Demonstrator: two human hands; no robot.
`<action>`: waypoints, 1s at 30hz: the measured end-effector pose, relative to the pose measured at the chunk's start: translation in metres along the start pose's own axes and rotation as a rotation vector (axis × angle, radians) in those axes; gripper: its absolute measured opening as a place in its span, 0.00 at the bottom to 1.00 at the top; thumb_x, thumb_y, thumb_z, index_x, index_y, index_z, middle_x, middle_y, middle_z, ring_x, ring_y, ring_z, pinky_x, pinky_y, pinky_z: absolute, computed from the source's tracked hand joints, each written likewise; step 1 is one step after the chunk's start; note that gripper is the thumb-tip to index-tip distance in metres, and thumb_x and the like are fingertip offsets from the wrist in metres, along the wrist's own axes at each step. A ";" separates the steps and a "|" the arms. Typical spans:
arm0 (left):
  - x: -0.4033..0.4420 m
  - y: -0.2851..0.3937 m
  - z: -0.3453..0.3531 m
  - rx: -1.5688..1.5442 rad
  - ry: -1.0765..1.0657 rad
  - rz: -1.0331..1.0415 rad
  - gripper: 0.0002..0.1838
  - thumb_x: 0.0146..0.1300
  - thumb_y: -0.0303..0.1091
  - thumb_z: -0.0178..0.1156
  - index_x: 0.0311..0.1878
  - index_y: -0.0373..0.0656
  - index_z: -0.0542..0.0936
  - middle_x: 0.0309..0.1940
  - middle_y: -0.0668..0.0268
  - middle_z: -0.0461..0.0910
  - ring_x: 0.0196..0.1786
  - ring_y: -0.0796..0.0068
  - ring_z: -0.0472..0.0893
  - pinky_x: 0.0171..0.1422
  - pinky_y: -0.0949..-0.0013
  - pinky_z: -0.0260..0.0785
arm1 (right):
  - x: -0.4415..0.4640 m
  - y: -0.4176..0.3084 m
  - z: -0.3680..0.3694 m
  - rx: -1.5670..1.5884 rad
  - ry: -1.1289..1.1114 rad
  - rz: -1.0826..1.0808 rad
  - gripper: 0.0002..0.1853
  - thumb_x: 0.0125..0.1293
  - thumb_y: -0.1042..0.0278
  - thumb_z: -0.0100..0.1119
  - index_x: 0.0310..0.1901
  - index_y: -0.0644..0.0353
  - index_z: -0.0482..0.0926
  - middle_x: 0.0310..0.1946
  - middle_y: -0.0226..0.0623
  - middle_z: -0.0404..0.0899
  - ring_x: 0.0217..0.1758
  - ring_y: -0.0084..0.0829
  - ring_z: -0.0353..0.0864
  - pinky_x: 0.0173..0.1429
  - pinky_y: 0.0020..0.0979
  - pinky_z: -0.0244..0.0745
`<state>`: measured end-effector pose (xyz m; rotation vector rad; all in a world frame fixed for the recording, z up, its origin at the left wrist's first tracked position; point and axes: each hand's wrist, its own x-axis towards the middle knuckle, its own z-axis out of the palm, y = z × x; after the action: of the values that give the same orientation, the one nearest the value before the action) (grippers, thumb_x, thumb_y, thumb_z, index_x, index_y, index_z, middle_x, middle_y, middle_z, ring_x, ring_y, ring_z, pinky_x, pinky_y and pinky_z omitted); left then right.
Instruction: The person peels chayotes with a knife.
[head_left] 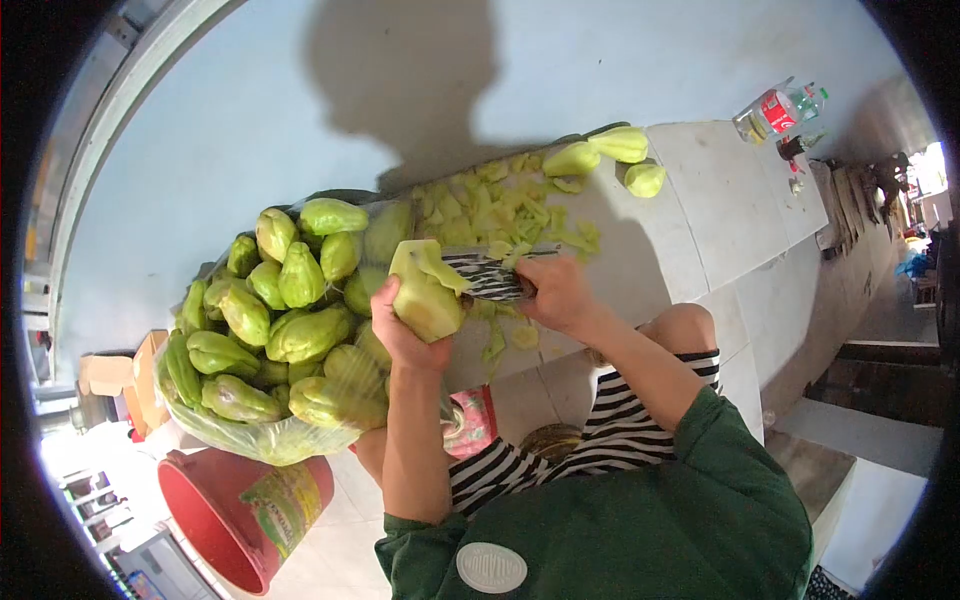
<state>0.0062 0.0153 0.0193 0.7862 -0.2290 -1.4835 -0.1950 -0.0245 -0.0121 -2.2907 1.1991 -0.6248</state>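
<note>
"What do I have in the left hand (405, 335)?"

"I see it curled round a pale-green chayote (430, 305), fingers gripping its lower left side. I have the fruit up in front of the body, just beside the bag, with a loose strip of peel on its upper right side."

"And the right hand (558, 292)?"

"Closed tight on the handle of a broad-bladed knife (490, 276). The blade points left, toward that strip. From here I can't make out whether the edge touches the flesh."

"What lies around my hands?"

"Behind the blade I see peelings (465, 205) scattered over the tiled ledge (715, 215). Three pale chayotes (618, 144) sit together near the wall, past the peelings. On my left, a clear plastic bag (285, 443) is full of green chayotes (300, 277)."

"Anything below the bag?"

"A red bucket (210, 510), tipped in my view, with a yellow-green label on its side. A red-labelled bottle (775, 112) is well apart, at the ledge's far right end."
</note>
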 end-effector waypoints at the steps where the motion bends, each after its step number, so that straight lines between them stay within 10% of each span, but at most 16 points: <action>1: 0.004 0.001 -0.002 0.023 -0.029 0.033 0.37 0.56 0.54 0.52 0.63 0.35 0.70 0.53 0.58 0.77 0.53 0.61 0.77 0.55 0.57 0.71 | -0.001 -0.005 0.000 -0.043 0.045 0.004 0.12 0.46 0.65 0.65 0.30 0.56 0.73 0.23 0.38 0.77 0.29 0.44 0.79 0.31 0.42 0.72; 4: 0.001 0.005 0.009 -0.081 0.042 0.057 0.36 0.59 0.55 0.49 0.62 0.35 0.71 0.59 0.55 0.76 0.51 0.62 0.80 0.41 0.55 0.76 | 0.001 -0.009 -0.004 -0.109 0.110 -0.023 0.11 0.43 0.69 0.65 0.27 0.57 0.72 0.22 0.38 0.74 0.27 0.44 0.77 0.30 0.42 0.71; 12: -0.001 0.004 -0.005 -0.138 -0.108 -0.047 0.37 0.59 0.55 0.50 0.63 0.33 0.69 0.51 0.52 0.77 0.41 0.57 0.80 0.39 0.59 0.75 | 0.002 0.001 -0.004 -0.145 0.169 -0.076 0.09 0.45 0.70 0.64 0.27 0.59 0.73 0.23 0.40 0.76 0.29 0.45 0.78 0.34 0.44 0.72; 16: 0.001 0.004 -0.010 -0.120 -0.276 -0.099 0.38 0.59 0.56 0.50 0.64 0.34 0.67 0.43 0.53 0.76 0.37 0.57 0.78 0.37 0.60 0.72 | 0.013 0.001 -0.011 -0.099 -0.004 0.340 0.08 0.51 0.67 0.62 0.29 0.62 0.77 0.24 0.48 0.79 0.30 0.50 0.79 0.37 0.45 0.74; 21: 0.000 0.007 0.006 -0.204 -0.078 -0.014 0.36 0.62 0.54 0.50 0.65 0.35 0.67 0.52 0.48 0.75 0.46 0.57 0.76 0.49 0.60 0.71 | 0.010 -0.009 -0.016 -0.016 -0.041 0.347 0.11 0.55 0.62 0.63 0.34 0.61 0.80 0.26 0.50 0.80 0.32 0.53 0.81 0.38 0.47 0.76; 25: 0.008 0.006 -0.004 -0.385 -0.107 -0.046 0.34 0.62 0.54 0.51 0.62 0.35 0.70 0.52 0.49 0.75 0.47 0.58 0.76 0.51 0.59 0.72 | 0.005 -0.004 -0.012 -0.041 -0.033 0.192 0.12 0.52 0.62 0.65 0.32 0.59 0.77 0.25 0.47 0.79 0.31 0.51 0.79 0.35 0.47 0.74; 27: 0.006 0.005 0.001 -0.156 0.274 0.060 0.32 0.62 0.54 0.51 0.57 0.33 0.73 0.50 0.50 0.76 0.46 0.59 0.77 0.52 0.59 0.72 | 0.000 -0.004 -0.007 -0.027 -0.007 0.094 0.12 0.49 0.62 0.65 0.31 0.58 0.76 0.23 0.45 0.77 0.29 0.50 0.78 0.33 0.47 0.73; 30: 0.011 0.001 -0.011 -0.213 -0.018 0.019 0.30 0.62 0.53 0.51 0.54 0.33 0.74 0.46 0.52 0.78 0.43 0.61 0.78 0.51 0.61 0.74 | -0.005 -0.009 -0.003 -0.064 0.087 -0.226 0.13 0.43 0.63 0.65 0.27 0.56 0.71 0.20 0.37 0.73 0.27 0.43 0.77 0.32 0.42 0.70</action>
<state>0.0147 0.0081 0.0080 0.5980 -0.0899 -1.4698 -0.1935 -0.0169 -0.0054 -2.4982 1.0198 -0.7851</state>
